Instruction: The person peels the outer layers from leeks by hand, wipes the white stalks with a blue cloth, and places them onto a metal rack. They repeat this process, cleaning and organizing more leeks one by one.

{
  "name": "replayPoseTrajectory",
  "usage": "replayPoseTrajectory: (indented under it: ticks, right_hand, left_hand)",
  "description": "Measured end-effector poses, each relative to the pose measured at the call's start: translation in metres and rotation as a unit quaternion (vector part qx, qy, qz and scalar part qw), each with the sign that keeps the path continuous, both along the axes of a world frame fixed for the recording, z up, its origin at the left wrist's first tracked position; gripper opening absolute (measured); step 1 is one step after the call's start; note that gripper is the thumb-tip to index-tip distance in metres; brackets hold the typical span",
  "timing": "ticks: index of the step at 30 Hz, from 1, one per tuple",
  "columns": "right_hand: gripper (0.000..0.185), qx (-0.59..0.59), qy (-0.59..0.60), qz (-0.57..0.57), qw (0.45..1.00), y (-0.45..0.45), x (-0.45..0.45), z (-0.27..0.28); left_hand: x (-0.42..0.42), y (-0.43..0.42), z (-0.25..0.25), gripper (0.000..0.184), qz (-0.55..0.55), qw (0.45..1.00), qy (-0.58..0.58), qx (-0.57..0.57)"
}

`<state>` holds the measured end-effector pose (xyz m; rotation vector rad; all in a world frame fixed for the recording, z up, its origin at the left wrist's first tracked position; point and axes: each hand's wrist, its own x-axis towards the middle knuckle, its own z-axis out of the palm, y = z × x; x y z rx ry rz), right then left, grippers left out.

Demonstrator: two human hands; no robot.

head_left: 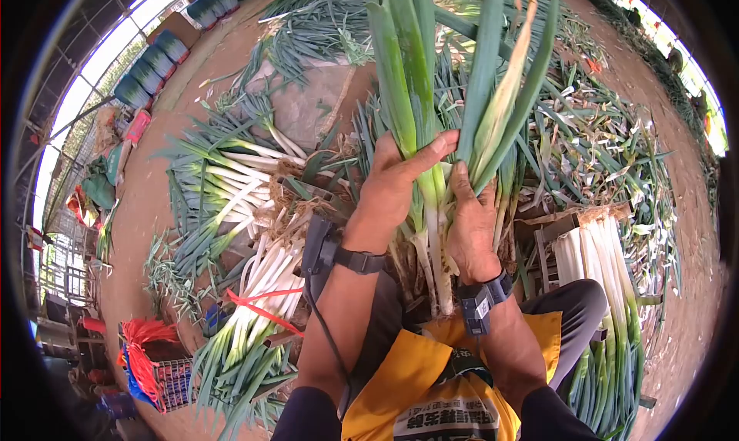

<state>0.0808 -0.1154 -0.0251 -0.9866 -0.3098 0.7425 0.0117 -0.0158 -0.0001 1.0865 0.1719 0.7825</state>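
Upright in front of me stand large green onions (pixel 408 79), with broad green leaves at the top and pale stems and roots at the bottom. My left hand (pixel 389 187) is closed around these stalks, its thumb lying across the front. Lower and to the right, my right hand (pixel 473 229) pinches the base of the outer leaves, the thumb pointing up. Among those leaves is a withered yellow leaf (pixel 504 95), just above the right hand. The fingers behind the stalks are partly hidden.
Piled green onions (pixel 239 179) lie on the left, and a bundle with red ties (pixel 258 310) sits nearer. White-stemmed green onions (pixel 596 256) rest in a rack at right. Leaf scraps (pixel 616 148) cover the ground behind. A crate (pixel 173 383) holds red strips (pixel 146 341).
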Motion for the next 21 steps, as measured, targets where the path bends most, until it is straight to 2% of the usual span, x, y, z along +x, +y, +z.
replayPoseTrajectory:
  ticks: [2, 4, 6, 9, 10, 13, 14, 17, 19, 20, 21]
  right_hand:
    - [0.034, 0.047, 0.047, 0.02, 0.998, -0.005, 0.001, 0.004]
    - [0.025, 0.082, 0.087, -0.001, 0.993, -0.007, -0.001, 0.001]
    - [0.021, 0.091, 0.119, -0.022, 0.989, -0.009, 0.0, -0.006]
    - [0.022, 0.203, 0.153, 0.03, 0.967, -0.017, 0.006, -0.027]
    - [0.026, 0.194, 0.149, 0.019, 0.969, -0.021, 0.002, -0.024]
    - [0.029, 0.18, 0.117, 0.064, 0.975, -0.048, -0.003, -0.026]
    - [0.033, 0.126, 0.092, 0.057, 0.986, -0.057, -0.011, -0.022]
    - [0.034, -0.001, -0.03, 0.116, 0.993, -0.09, -0.02, -0.046]
    - [0.032, -0.046, -0.132, 0.136, 0.981, -0.113, -0.018, -0.07]
    - [0.033, -0.064, -0.176, 0.145, 0.972, -0.121, -0.018, -0.076]
    - [0.035, -0.081, -0.221, 0.153, 0.96, -0.126, -0.018, -0.079]
  left_hand:
    - [-0.003, -0.001, 0.006, 0.028, -0.022, 0.999, -0.026, -0.028]
    - [-0.007, -0.001, 0.009, 0.026, -0.029, 0.997, -0.043, -0.057]
    - [-0.01, 0.007, 0.007, 0.026, -0.051, 0.997, -0.046, -0.038]
    - [-0.012, 0.004, 0.004, 0.028, -0.037, 0.996, -0.051, -0.063]
    - [-0.014, 0.007, 0.003, 0.028, -0.044, 0.994, -0.062, -0.078]
    - [-0.018, 0.019, -0.001, 0.027, -0.04, 0.987, -0.095, -0.122]
    - [-0.021, 0.023, -0.001, 0.026, -0.028, 0.983, -0.107, -0.144]
    - [-0.028, 0.028, -0.001, 0.024, 0.028, 0.984, -0.106, -0.141]
    - [-0.03, 0.025, 0.007, 0.024, 0.082, 0.988, -0.081, -0.105]
    - [-0.031, 0.042, -0.011, 0.023, 0.07, 0.987, -0.082, -0.121]
    - [-0.034, 0.041, -0.008, 0.023, 0.078, 0.986, -0.085, -0.12]
